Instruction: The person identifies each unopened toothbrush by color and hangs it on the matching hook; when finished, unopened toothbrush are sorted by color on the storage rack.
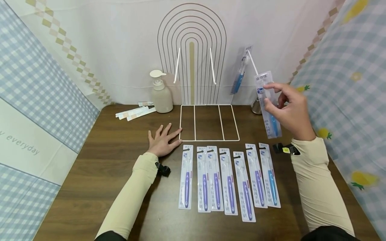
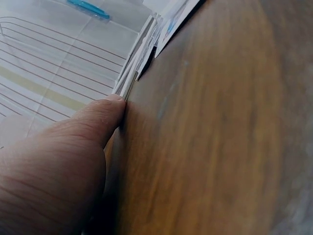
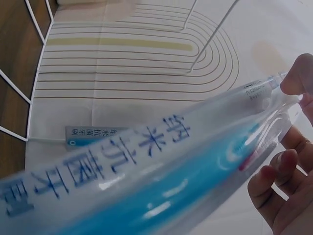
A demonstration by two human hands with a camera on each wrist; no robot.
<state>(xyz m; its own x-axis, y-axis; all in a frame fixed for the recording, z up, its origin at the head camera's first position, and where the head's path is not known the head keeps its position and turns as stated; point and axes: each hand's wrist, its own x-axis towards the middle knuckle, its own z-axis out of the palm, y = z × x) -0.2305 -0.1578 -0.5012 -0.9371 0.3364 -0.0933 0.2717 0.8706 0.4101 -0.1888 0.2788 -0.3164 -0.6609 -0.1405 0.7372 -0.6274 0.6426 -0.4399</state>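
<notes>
Nearest us, two cream sleeves (image 1: pixel 316 187) reach in over the work; beyond them we see the pale cloth (image 1: pixel 120 40) hung as a backdrop and the brown table (image 1: pixel 90 167); on the table stands a white wire rack (image 1: pixel 211 140), its base lying flat and three prongs rising in front of the cloth; a pump bottle (image 1: pixel 163 97) stands behind it on the left.

Our left hand (image 1: pixel 163 140) rests on the table with fingers spread, grasping nothing, the thumb touching the base's near left corner; we take it to be steadying the rack; our right hand (image 1: pixel 291 108) pinches a blue toothbrush pack (image 1: pixel 269 118) between thumb and forefinger, upright and slightly tilted, its top beside the tip of the right prong (image 1: pixel 253 63); another blue pack (image 1: pixel 238 80) hangs farther back on that prong.

Seven more packs lie in a row before the rack: six purple packs (image 1: pixel 231 190) and, at the right end, one blue spare (image 1: pixel 272 187).

We judge the step in hand to be hanging the pinched pack; whether the prong has entered its slot we cannot tell; the next move calls for lining the two up, then sliding the pack back without tipping the rack.
</notes>
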